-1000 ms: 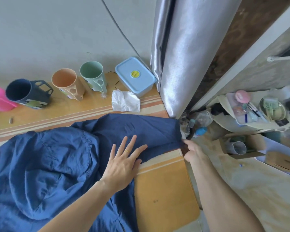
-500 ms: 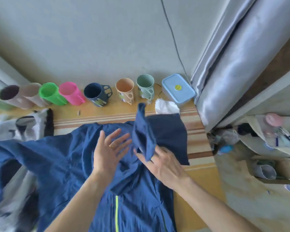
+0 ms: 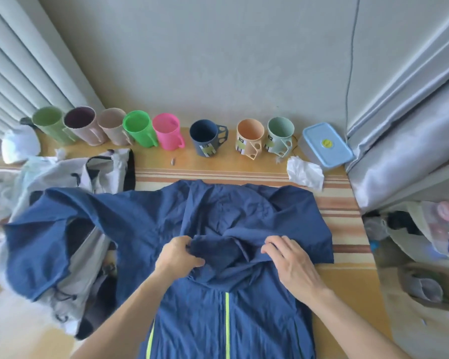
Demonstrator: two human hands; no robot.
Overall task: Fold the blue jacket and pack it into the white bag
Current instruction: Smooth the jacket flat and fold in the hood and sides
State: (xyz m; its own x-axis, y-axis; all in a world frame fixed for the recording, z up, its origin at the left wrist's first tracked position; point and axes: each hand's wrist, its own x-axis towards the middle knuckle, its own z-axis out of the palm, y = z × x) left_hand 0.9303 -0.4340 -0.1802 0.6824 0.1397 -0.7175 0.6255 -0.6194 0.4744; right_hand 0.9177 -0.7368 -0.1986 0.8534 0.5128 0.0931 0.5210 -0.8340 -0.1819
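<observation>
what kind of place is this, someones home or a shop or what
Most likely a room in a home, not a shop: a striped table pushed against a plain wall, silvery curtains at the right, and a row of plastic mugs beside a blue-lidded food container.

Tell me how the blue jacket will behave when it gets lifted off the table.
The blue jacket looks thin and creased, bunching under the left hand and right hand, so it will likely go limp and sag. Its left side drapes over the white bag, suggesting little stiffness. It is probably light, and folds may slip open.
</observation>
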